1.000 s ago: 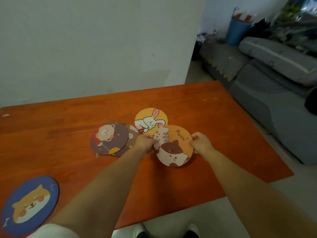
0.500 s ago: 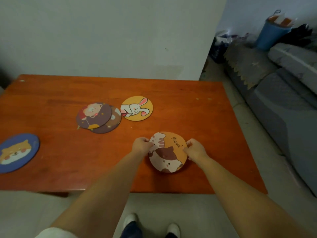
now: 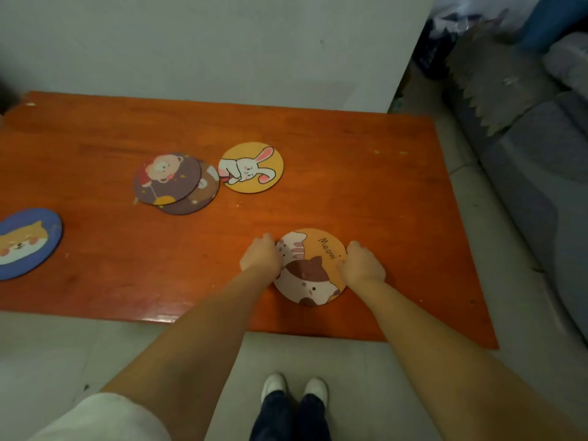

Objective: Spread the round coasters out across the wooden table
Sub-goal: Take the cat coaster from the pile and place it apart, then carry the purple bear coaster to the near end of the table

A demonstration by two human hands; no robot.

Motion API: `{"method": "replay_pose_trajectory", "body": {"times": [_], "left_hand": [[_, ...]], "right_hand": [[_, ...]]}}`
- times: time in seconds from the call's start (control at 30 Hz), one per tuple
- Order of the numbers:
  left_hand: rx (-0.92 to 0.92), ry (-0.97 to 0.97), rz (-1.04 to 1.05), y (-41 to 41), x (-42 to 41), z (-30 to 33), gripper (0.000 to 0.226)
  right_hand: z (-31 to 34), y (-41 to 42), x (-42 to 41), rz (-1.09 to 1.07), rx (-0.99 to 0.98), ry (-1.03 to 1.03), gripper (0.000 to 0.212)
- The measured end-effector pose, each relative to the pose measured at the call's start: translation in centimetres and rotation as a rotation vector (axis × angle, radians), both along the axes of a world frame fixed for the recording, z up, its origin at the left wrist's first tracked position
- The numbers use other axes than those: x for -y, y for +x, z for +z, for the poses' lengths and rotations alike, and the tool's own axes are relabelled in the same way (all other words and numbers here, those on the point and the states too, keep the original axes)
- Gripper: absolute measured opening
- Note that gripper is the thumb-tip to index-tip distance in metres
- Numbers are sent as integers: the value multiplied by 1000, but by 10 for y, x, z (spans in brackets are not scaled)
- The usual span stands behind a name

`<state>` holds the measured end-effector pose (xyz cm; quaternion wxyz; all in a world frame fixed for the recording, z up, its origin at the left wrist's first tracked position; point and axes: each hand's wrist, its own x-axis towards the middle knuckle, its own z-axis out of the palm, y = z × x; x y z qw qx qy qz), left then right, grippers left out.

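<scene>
Orange-brown polished wood fills the scene, a long wooden table [image 3: 366, 186] set against a pale wall [image 3: 206, 43], and both hands are down at its near edge. The left hand [image 3: 259, 257] curls its fingers over the left rim of the round orange cat coaster printed "Meow" [image 3: 310, 275], and the right hand [image 3: 362, 265] grips the opposite rim, fingers closed onto the edge. Whether the coaster is lying flat on the wood or lifted a touch, I cannot tell from this angle. It sits near the front of the table, toward the right end.

Further back, the round yellow rabbit coaster [image 3: 251, 167] lies flat and alone on the wood. Just beside it on the left, and possibly touching its edge, the round brown bear coaster [image 3: 167, 178] rests on top of another round brown coaster [image 3: 200, 198], the lower one peeking out to the right and front. Well apart at the far left, the round blue dog coaster [image 3: 27, 243] lies flat, partly cut off by the frame.

Below the table edge, a pair of white shoes [image 3: 294, 388] and dark trousers stand on the pale tiled floor [image 3: 79, 345]. A grey sofa [image 3: 541, 173] runs along the right side.
</scene>
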<state>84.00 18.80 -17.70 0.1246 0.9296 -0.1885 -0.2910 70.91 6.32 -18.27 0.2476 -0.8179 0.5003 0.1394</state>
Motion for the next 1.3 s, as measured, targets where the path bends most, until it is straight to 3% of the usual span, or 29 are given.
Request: {"method": "replay_pose_trajectory", "body": {"times": [0.13,0.27,0.53,0.7,0.83,0.93,1.07,1.13,1.2,1.3], "left_hand": [[-42,13,49,4,-3,8,40],[-51,-35,95,23,-19,21,37],[-10,-144,181,99,-65,50,33],[3,-196,225,171,-91,51,34],[15,-171,240,230,-110,54,39],[0,-200,275,279,-122,48,39],[-28,-152,323,320,-131,27,35],[-47,-133,350,335,-132,16,36],[-65,-126,363,345,-131,9,38],[-88,-125,365,354,-127,1,35]], "right_hand": [[12,0,11,59,-97,-50,47],[27,8,17,43,-54,-42,47],[55,92,-10,187,52,11,23],[60,172,-37,159,143,81,17],[58,231,-56,132,182,121,22],[51,279,-73,115,212,156,42],[39,320,-93,91,244,245,22],[32,335,-100,54,247,263,25],[26,347,-103,20,234,275,14],[16,362,-97,-108,209,320,41]]}}
